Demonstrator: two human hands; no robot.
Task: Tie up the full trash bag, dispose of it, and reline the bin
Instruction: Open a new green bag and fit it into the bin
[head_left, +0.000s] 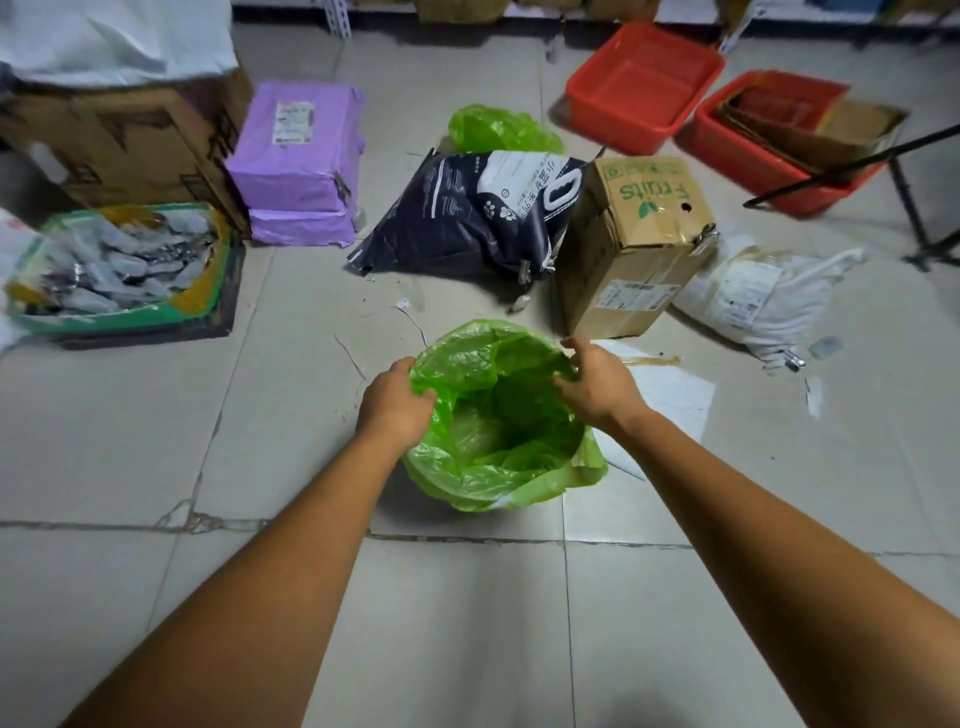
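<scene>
A thin green liner bag (498, 452) is spread open inside a small bin on the tiled floor, its edge folded down over the rim so the bin itself hardly shows. My left hand (396, 402) pinches the liner's left edge. My right hand (597, 384) grips the liner's right edge at the rim. The inside of the liner looks hollow, with only crumpled plastic visible. A second green bag (498, 130), bunched and filled, lies on the floor farther back, behind a dark pouch.
Beyond the bin lie a dark pet-litter bag (467, 213), a cardboard "Fruits" box (634, 244) and a white parcel (763, 296). Purple parcels (296, 161) and a green tray of packets (119, 270) sit left. Two red tubs (644, 83) stand back right, near a black stand leg (909, 208).
</scene>
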